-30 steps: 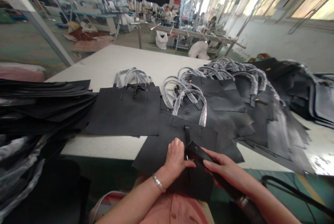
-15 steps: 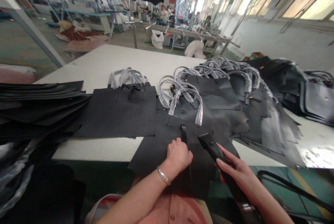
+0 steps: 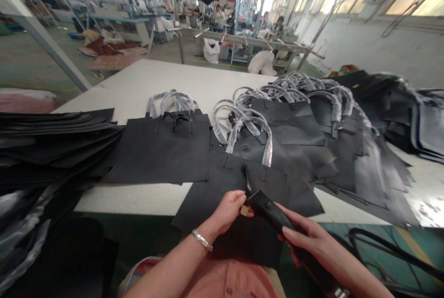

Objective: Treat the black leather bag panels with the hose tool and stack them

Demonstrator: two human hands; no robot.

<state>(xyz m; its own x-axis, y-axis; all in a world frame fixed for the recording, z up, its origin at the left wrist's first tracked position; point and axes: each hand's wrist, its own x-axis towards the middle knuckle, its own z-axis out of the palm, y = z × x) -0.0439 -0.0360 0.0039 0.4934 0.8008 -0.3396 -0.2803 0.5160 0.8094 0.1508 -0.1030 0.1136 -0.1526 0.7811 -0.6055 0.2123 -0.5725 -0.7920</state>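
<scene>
Black tool (image 3: 274, 217) tip close to bare fingers.
The right hand (image 3: 308, 238) grips it; the left hand (image 3: 229, 210) pinches the strap (image 3: 247, 180) by its gold clasp (image 3: 244, 210), over the near bag (image 3: 204, 201). With the tip so close, a slip could nick fingers or scuff the bag. Count: two hands, one tool, one strap, one clasp, one near bag, one top bag (image 3: 166, 150) to the left; the heap (image 3: 294, 122) beyond overlaps too much to count.

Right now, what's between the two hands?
The head view shows the front of the black tool held in the right hand, and a small gold-coloured piece by the left hand.
</scene>
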